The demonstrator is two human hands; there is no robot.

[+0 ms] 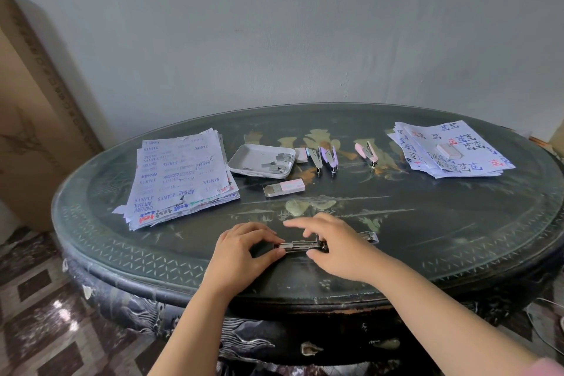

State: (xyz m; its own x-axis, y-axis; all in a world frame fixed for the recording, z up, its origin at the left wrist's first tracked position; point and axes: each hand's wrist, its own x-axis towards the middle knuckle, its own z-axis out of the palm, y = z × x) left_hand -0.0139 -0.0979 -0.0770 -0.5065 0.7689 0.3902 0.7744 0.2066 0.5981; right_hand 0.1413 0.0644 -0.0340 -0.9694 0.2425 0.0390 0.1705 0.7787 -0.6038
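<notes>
Although the oval table [457, 223] carries a paper stack [180, 174] at ten o'clock, the work sits at six o'clock, near its front edge. The left hand [241, 249] pinches the stapler [300, 245] at its nine-o'clock end; the right hand [332, 241], fingers half spread, pinches the hinge. Loading looks midway (magazine bared, staples inside not discernible); closing is not yet done. The stapler lies flat, long axis nine to three o'clock, lid folded out toward three.

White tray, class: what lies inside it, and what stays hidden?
Inside the white tray, grey staple strips lie heaped toward its right end. Whatever lies beneath the heap is covered.
</notes>
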